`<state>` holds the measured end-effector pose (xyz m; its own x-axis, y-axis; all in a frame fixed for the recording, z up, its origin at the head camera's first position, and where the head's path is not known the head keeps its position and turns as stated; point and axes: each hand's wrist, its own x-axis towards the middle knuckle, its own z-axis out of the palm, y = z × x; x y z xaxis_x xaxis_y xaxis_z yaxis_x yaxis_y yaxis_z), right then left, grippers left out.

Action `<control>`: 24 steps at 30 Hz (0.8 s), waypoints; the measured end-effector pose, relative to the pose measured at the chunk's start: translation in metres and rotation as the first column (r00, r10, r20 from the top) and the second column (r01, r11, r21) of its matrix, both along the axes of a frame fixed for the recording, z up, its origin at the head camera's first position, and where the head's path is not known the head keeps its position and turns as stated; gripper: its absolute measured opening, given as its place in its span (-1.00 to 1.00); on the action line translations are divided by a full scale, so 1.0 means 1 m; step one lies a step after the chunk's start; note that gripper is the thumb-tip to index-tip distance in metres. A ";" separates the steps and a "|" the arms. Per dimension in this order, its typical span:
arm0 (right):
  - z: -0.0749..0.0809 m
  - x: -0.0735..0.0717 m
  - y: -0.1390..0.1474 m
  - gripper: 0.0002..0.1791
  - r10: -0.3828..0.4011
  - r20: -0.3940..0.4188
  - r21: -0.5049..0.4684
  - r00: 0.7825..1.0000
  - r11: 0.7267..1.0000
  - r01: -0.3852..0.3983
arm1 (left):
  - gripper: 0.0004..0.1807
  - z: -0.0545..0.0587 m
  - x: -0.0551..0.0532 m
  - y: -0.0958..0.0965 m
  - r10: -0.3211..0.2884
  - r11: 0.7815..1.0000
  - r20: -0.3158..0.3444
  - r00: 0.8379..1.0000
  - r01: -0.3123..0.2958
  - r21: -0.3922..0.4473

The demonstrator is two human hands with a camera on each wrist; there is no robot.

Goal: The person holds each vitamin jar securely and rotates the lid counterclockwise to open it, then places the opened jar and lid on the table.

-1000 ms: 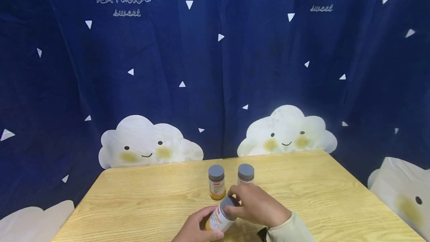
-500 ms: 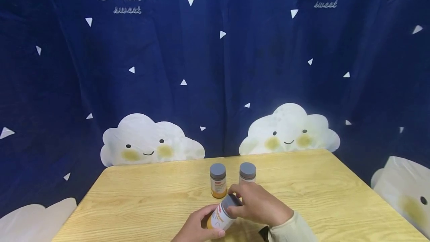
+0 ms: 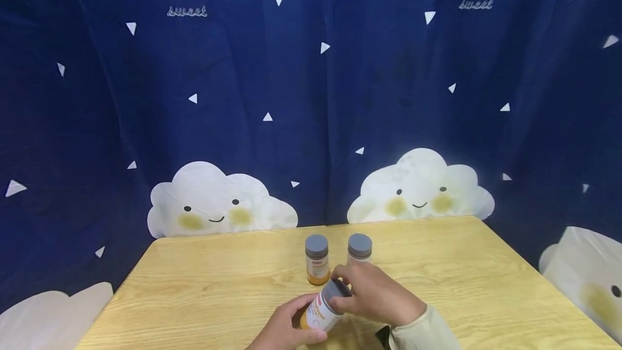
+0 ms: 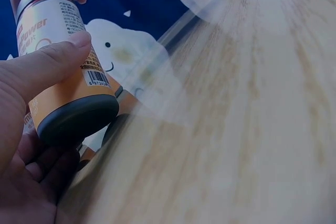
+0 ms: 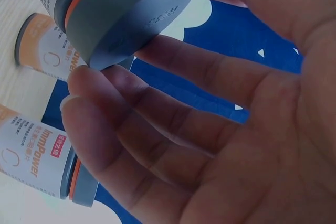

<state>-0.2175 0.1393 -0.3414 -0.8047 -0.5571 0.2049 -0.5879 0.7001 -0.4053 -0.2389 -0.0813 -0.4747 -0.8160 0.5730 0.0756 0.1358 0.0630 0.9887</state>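
A supplement bottle [image 3: 317,315] with a white and orange label is held tilted over the near middle of the table, its top leaning right. My left hand [image 3: 286,324] grips the body, thumb across the label and fingers around the far side. In the left wrist view its dark base [image 4: 79,119] faces the camera. My right hand [image 3: 381,296] holds the grey lid [image 5: 131,19] between thumb and fingertips; the lid sits on the bottle. Behind the hands, two similar bottles stand upright, one at left [image 3: 317,266] and one at right [image 3: 360,247], partly hidden by the right hand.
The light wooden table [image 3: 204,285] reaches back to a dark blue curtain [image 3: 291,69] printed with clouds and small triangles. A pale sleeve [image 3: 425,331] covers the right forearm, with a black piece at the wrist.
The head view has shifted slightly, so everything sits a little farther right and higher. Both hands keep their hold on the bottle and its lid.
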 end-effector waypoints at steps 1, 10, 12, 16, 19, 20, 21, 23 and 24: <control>0.000 0.000 0.000 -0.76 0.002 -0.003 0.000 1.000 1.000 -0.002 | -0.37 0.000 0.000 0.000 -0.001 1.000 0.001 1.000 0.001 0.005; 0.000 0.000 0.000 -0.77 0.016 -0.006 0.010 1.000 1.000 -0.016 | -0.37 -0.002 0.001 0.000 -0.011 0.999 0.037 0.999 0.010 0.040; 0.000 0.000 0.000 -0.78 0.025 -0.020 0.009 0.999 1.000 -0.025 | -0.37 -0.002 0.001 0.000 -0.011 0.999 0.028 1.000 0.010 0.031; 0.000 0.001 0.001 -0.77 0.036 -0.048 0.009 0.998 0.999 -0.036 | -0.37 -0.001 -0.001 0.000 -0.015 1.000 -0.014 1.000 0.015 0.027; 0.000 0.001 0.001 -0.76 0.043 -0.059 0.010 0.997 0.999 -0.042 | -0.37 -0.001 -0.002 -0.001 -0.012 1.000 -0.032 0.999 0.013 0.026; 0.000 0.001 0.001 -0.76 0.045 -0.061 0.011 0.997 0.999 -0.044 | -0.37 -0.001 -0.002 -0.001 -0.011 1.000 -0.026 1.000 0.011 0.028; 0.000 0.001 0.001 -0.75 0.045 -0.056 0.010 0.997 0.999 -0.045 | -0.37 -0.002 -0.002 -0.001 -0.014 0.999 -0.022 1.000 0.014 0.033; 0.000 0.001 0.001 -0.76 0.046 -0.042 0.008 0.998 0.999 -0.045 | -0.37 -0.002 -0.001 -0.001 -0.019 0.999 -0.010 1.000 0.019 0.036; 0.000 0.001 0.002 -0.76 0.043 -0.034 0.008 0.998 0.999 -0.043 | -0.37 -0.002 -0.001 0.000 -0.026 0.999 -0.006 1.000 0.026 0.042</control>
